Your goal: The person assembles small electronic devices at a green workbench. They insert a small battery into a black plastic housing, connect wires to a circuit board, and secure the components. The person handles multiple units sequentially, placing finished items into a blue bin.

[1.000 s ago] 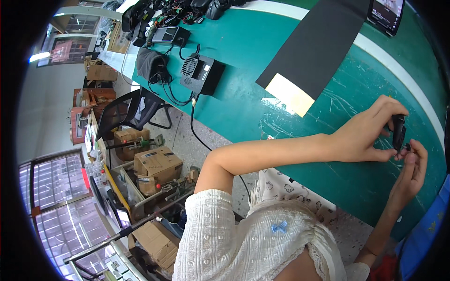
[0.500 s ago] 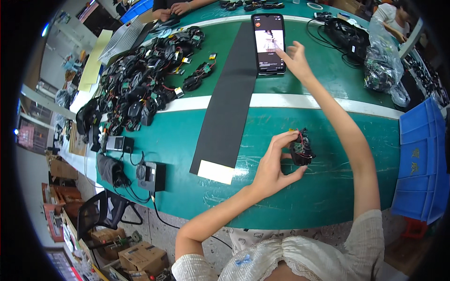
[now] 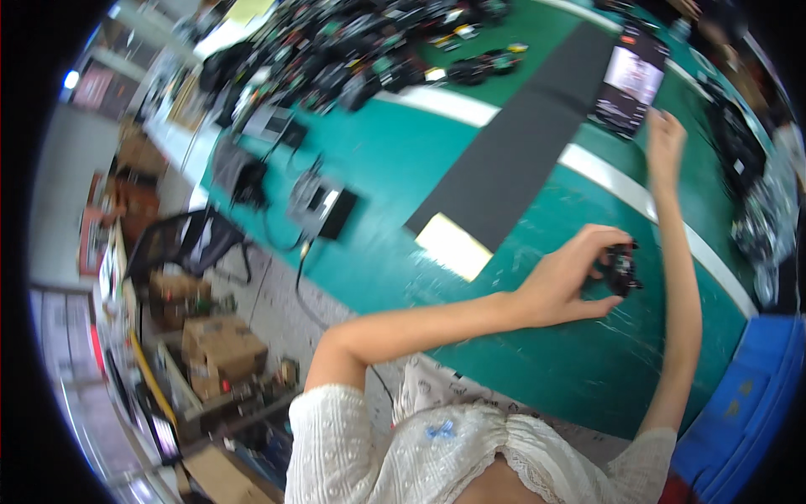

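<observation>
My left hand (image 3: 564,281) is closed round a small black electronic unit (image 3: 622,270), its thumb and fingers on opposite sides, just above the green table. Motion blurs the unit's details. Farther off, my right hand (image 3: 666,143) has its fingers curled in, with nothing seen in them. It is beside the lower right corner of a black phone (image 3: 631,80) with a lit screen. Under and left of the phone runs a long black strip (image 3: 512,143), a pale yellow paper label (image 3: 453,246) at its near end.
A heap of black wired units (image 3: 353,50) covers the table's far left. On the left are a black boxy device (image 3: 323,206) with a cable and a grey-black box (image 3: 275,126). A clear plastic bag (image 3: 766,223) sits at right, with a blue crate (image 3: 743,403) nearer me.
The whole view has turned, shifting the table's things up and right. My right hand has drawn back from the phone screen and curled its fingers. My left hand keeps hold of the unit.
</observation>
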`<action>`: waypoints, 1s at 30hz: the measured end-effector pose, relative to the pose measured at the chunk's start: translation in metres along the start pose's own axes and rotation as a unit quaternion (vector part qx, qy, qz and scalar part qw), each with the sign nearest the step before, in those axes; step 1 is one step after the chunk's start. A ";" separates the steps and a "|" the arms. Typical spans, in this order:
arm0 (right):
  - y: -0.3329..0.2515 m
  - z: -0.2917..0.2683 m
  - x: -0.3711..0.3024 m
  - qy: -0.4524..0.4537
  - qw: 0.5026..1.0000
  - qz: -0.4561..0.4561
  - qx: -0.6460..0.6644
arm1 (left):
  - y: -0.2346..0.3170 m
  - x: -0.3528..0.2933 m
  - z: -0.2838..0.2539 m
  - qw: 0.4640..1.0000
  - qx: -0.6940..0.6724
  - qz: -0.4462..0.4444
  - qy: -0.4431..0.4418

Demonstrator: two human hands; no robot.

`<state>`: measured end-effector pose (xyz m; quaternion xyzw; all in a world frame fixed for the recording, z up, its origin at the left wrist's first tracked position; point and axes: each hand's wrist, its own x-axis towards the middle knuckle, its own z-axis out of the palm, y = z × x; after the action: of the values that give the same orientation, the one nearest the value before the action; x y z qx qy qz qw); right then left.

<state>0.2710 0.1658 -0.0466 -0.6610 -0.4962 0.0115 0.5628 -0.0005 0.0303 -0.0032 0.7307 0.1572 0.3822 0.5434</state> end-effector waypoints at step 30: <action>-0.151 -0.133 -0.200 -0.162 0.969 0.148 0.114 | -0.007 -0.005 0.005 0.995 -0.095 0.015 -0.034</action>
<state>0.1487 -0.0842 0.0074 -0.6475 -0.4732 0.2584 0.5386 0.0010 0.0265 -0.0125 0.6905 0.0908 0.3783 0.6098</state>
